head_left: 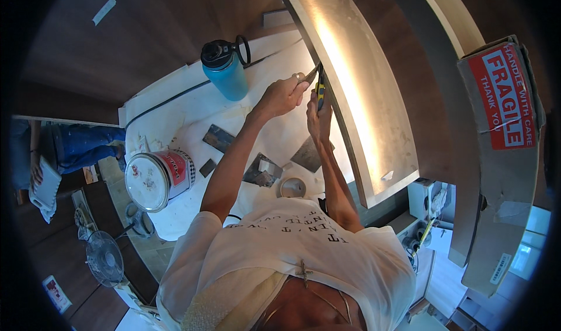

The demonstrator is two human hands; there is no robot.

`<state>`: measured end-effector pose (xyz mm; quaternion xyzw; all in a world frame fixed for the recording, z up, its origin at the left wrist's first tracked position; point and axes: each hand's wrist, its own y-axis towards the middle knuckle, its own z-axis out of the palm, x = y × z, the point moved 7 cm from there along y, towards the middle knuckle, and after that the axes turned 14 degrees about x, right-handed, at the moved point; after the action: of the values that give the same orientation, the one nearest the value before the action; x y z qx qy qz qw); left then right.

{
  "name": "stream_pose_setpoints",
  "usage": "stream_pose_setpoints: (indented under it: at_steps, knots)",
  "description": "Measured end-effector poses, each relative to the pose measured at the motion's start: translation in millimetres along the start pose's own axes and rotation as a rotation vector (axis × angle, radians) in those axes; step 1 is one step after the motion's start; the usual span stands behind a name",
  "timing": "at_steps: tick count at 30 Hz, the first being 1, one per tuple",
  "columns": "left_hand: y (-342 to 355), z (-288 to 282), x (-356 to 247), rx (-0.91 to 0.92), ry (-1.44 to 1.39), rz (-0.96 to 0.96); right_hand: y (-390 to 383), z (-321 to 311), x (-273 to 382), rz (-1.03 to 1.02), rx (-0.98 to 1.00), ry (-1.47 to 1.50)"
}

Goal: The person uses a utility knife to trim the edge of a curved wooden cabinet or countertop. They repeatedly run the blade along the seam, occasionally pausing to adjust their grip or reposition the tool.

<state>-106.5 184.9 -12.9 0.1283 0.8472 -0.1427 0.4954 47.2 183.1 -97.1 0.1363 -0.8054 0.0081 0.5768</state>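
My left hand (281, 99) is closed around a thin, dark, flat piece (311, 74), its tip at the edge of a raised wooden panel (392, 100); I cannot make out its exact kind. My right hand (318, 122) grips a yellow and black utility knife (320, 91) pointing up along the same edge. The two tips come close together there; whether they touch is too small to tell. Bright light glows along the panel's face. Below my hands, a dark flat plate (311, 154) lies on the white-covered worktop (193, 112).
A blue bottle (227, 78) stands behind my left hand. A round paint can (156, 179), dark plates (219, 138) and a roll of tape (292, 186) are on the worktop. A cardboard box (505, 173) rises at right. Left are a fan (105, 258) and another person's legs (87, 147).
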Motion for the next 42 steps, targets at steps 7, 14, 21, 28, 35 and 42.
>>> stream_pose_setpoints:
  at_steps: [7, 14, 21, 28, 35, 42]
  knots:
    - [1.8, 2.5, -2.7, -0.031, 0.128, 0.016, 5.3, 1.8, -17.8, -0.027, 0.010, 0.056]
    - [2.2, 1.6, -2.0, -0.072, 0.140, 0.009, 3.5, 2.5, 29.4, 0.216, 0.164, 0.260]
    - [3.0, 0.6, 6.4, -0.079, 0.228, -0.037, 0.6, 9.4, 36.5, 0.150, 0.185, 0.437]
    - [8.1, -0.5, 12.5, 0.061, -0.018, 0.097, -1.2, 5.7, 29.3, 0.241, 0.195, 0.443]
    - [3.2, -8.7, 1.3, 0.066, 0.010, 0.020, -12.6, 1.8, 19.5, 0.267, 0.011, 0.044]
    - [3.8, -12.1, 1.8, 0.072, -0.002, 0.030, -16.3, 3.3, 11.8, 0.250, 0.033, 0.071]
